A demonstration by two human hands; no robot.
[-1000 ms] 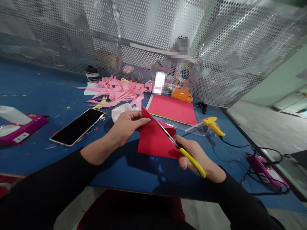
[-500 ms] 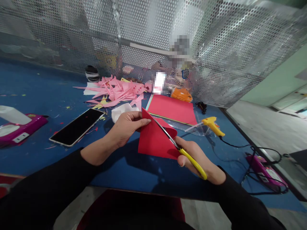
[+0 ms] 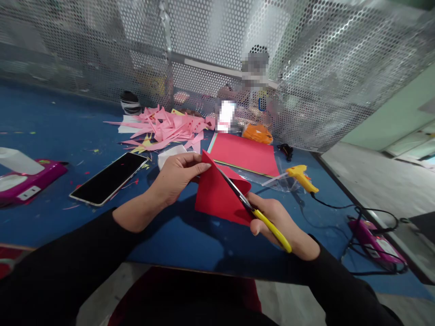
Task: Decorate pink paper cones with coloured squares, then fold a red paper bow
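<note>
Between thumb and fingers my left hand (image 3: 181, 174) pinches the upper left corner of a red sheet of paper (image 3: 217, 194), which is held up over the table and curls at its right side. My right hand (image 3: 270, 219) is closed round the yellow handles of a pair of scissors (image 3: 272, 228). The blades lie along the slanting upper edge of the sheet, pointing up and left toward my left fingers. Some of my right fingers are hidden behind the handles and the paper. A crumpled white paper (image 3: 170, 154) sits just behind my left hand.
Behind the work lies a stack of red sheets (image 3: 244, 151). Pink paper cuttings (image 3: 170, 127) are heaped at the back left. A black phone (image 3: 110, 179) lies left; a yellow glue gun (image 3: 301, 176) with its cord and a purple power strip (image 3: 377, 244) are right. Perforated metal (image 3: 210, 31) stands behind.
My left fingers have shifted very slightly up and left along the corner of the red paper. The scissors and my right hand are nearly where they were.
</note>
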